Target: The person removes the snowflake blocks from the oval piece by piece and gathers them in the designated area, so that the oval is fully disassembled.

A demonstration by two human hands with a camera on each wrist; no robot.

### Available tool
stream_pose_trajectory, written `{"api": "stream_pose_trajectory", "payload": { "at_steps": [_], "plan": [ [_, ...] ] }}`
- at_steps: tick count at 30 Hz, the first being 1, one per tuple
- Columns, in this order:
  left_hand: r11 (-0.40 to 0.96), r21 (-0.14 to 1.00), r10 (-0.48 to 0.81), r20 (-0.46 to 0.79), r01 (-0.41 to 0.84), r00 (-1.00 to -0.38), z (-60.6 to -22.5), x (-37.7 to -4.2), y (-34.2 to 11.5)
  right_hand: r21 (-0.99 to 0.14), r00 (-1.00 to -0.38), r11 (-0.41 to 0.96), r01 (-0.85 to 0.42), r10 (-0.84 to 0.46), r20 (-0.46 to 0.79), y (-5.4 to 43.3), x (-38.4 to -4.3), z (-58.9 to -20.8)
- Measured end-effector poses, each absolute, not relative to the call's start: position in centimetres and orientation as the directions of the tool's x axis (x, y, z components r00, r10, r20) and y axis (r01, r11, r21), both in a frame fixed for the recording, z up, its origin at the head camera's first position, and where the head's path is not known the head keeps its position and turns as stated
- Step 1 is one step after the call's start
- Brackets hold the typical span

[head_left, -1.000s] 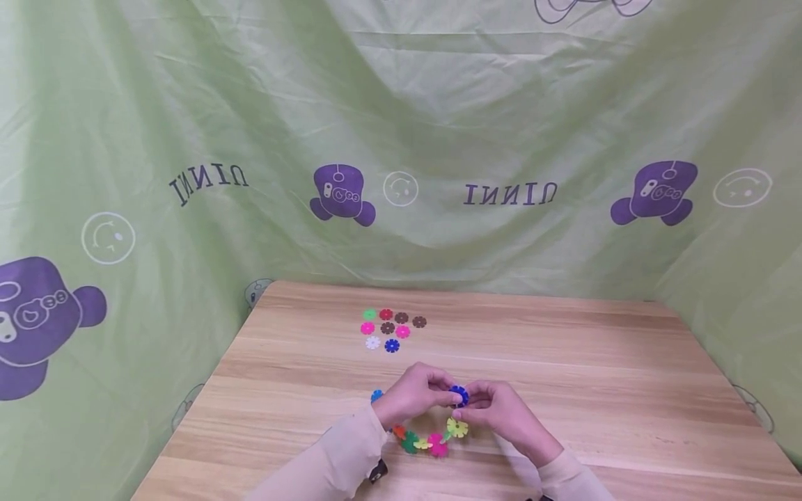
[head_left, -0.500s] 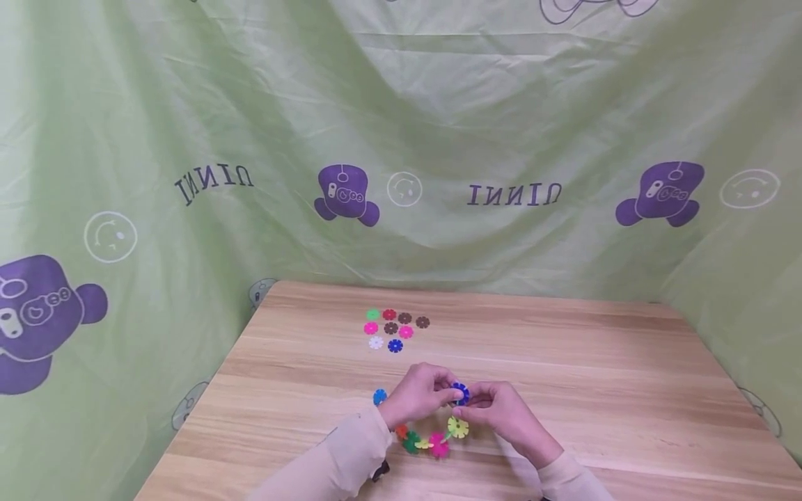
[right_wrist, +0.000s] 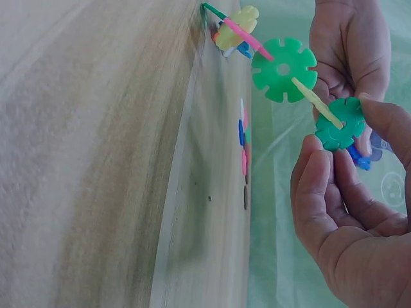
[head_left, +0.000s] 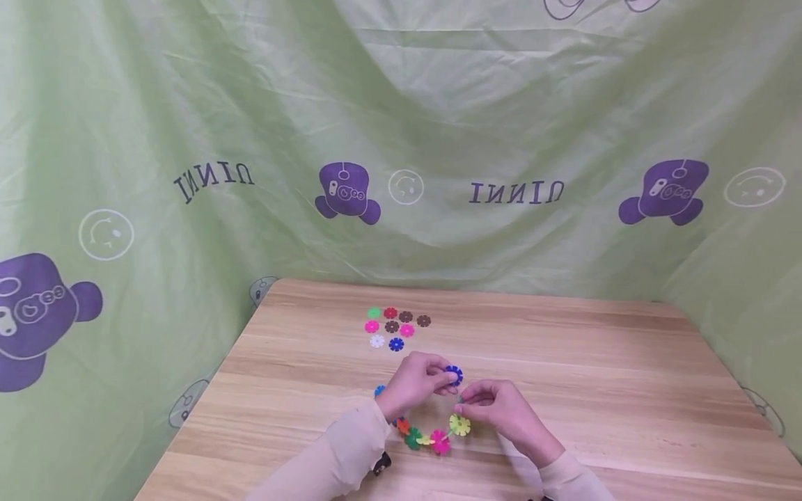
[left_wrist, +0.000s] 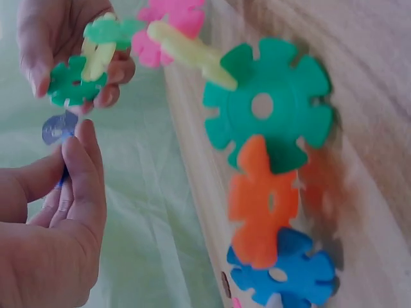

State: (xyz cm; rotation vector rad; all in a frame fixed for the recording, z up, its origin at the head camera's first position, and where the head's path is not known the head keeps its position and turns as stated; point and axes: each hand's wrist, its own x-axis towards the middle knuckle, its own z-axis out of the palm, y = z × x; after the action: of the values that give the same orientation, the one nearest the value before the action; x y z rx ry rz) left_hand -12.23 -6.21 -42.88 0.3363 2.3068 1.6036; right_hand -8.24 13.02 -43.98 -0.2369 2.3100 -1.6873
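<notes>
My left hand [head_left: 416,383] pinches a dark blue notched plastic disc [head_left: 454,376] between thumb and fingers. Close by, to the right and a little lower, my right hand [head_left: 501,410] grips a small green notched disc [right_wrist: 340,124] at one end of a linked chain. The chain curves below both hands, with a yellow disc [head_left: 460,425], a pink disc [head_left: 440,442], a larger green disc [left_wrist: 266,106], an orange disc [left_wrist: 264,204] and a lighter blue disc [left_wrist: 286,273] slotted edge to edge. A gap separates the dark blue disc from the held green one. My left forearm hides part of the chain.
Loose discs lie flat in a group beyond my hands, among them a white disc [head_left: 376,342], a blue disc [head_left: 397,344], a red disc [head_left: 390,313] and several brown and pink ones. Green printed cloth [head_left: 426,243] hangs behind the wooden table [head_left: 595,348].
My left hand has moved up and away with the dark blue disc, which was against my right fingertips before. My right hand stays almost in place, holding the chain's end.
</notes>
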Motion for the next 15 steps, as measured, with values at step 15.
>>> {"api": "stream_pose_trajectory", "payload": {
  "at_steps": [15],
  "plan": [
    [0.430,0.899,0.188,-0.183,-0.087,-0.965,-44.3,-17.2,-8.8,-0.964,-0.935,0.261,0.039,-0.331,-0.127,12.8,-8.4,-44.1]
  ]
}}
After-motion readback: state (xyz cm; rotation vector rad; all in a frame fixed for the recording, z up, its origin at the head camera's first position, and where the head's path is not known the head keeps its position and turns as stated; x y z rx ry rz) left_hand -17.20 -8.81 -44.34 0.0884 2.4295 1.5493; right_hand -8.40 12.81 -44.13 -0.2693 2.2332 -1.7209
